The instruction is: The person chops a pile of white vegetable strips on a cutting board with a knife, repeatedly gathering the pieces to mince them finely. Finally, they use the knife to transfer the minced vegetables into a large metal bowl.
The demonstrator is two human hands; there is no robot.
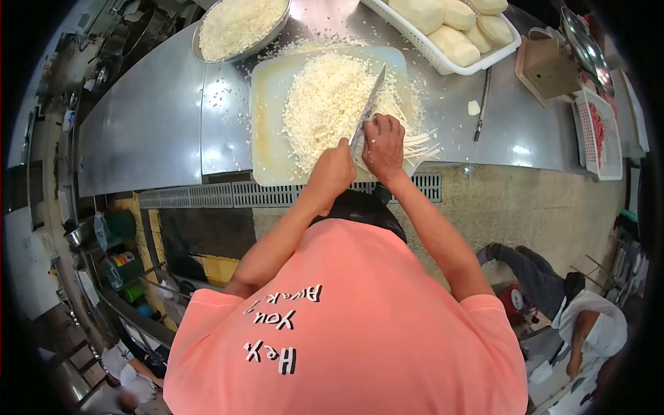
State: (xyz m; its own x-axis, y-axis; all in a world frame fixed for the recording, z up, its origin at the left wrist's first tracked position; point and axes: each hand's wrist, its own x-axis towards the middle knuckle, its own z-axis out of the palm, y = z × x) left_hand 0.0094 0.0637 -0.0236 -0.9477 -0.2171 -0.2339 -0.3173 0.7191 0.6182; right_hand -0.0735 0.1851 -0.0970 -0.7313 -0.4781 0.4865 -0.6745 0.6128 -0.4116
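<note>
My left hand (332, 171) is wrapped round the handle of a kitchen knife (374, 97), its long blade slanting up and to the right. Close beside the blade, my right hand (384, 144) presses down with curled fingers on a bundle of thin pale vegetable strips (419, 146), whose ends stick out to the right. Under both hands lies a pale cutting board (268, 142) with worn yellowish patches. A broad heap of finely chopped white vegetable (321, 104) covers its middle, left of the knife. My fingertips partly hide the strips at the blade.
Beyond the board, a metal bowl (197, 43) holds more chopped vegetable. A white basket (477, 67) carries several large peeled roots. A dark rod (481, 107) and a small white piece (474, 108) lie on the steel table (152, 117). Another person (588, 318) is at lower right.
</note>
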